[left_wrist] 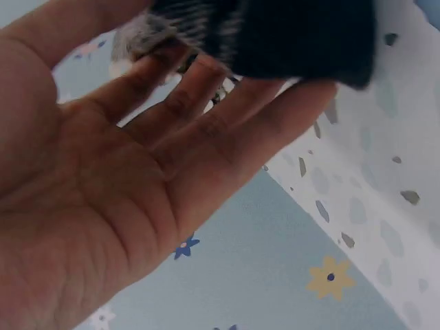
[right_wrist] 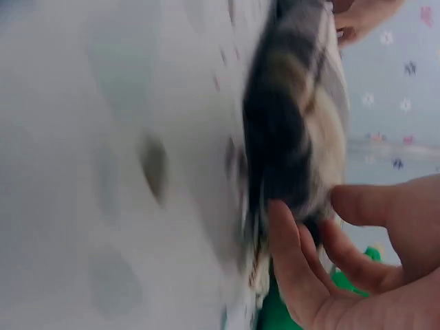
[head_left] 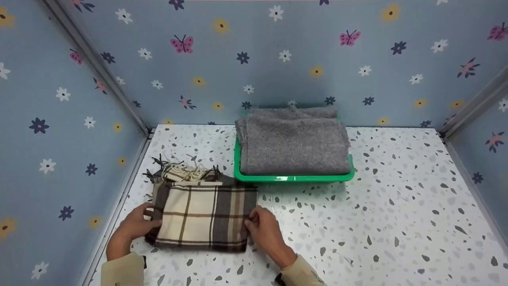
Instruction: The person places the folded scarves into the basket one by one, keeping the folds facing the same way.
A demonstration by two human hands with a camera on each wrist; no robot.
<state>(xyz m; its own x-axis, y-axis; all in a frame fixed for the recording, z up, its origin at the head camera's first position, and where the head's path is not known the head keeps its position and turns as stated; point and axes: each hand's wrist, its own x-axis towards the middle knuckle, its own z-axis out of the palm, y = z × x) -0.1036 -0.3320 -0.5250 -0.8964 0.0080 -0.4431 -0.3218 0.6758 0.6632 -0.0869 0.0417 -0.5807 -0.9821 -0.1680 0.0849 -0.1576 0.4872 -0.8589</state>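
A plaid scarf (head_left: 198,216) in cream, brown and black lies folded into a rectangle on the speckled table, its fringe (head_left: 186,171) loose at the far left. My left hand (head_left: 137,224) holds the left edge, thumb above the cloth; in the left wrist view its fingers (left_wrist: 227,130) reach under the dark fabric. At the opposite edge, my right hand (head_left: 266,230) pinches the scarf between thumb and fingertips. The right wrist view shows that hand (right_wrist: 364,261) at the layered side of the fold, blurred in part.
Just beyond the scarf stands a green basket (head_left: 293,178), its front left corner close to the scarf's far right corner. Folded grey cloth (head_left: 293,147) fills it above the rim. Flower-patterned walls (head_left: 262,79) border the white speckled table (head_left: 397,206) at the back and sides.
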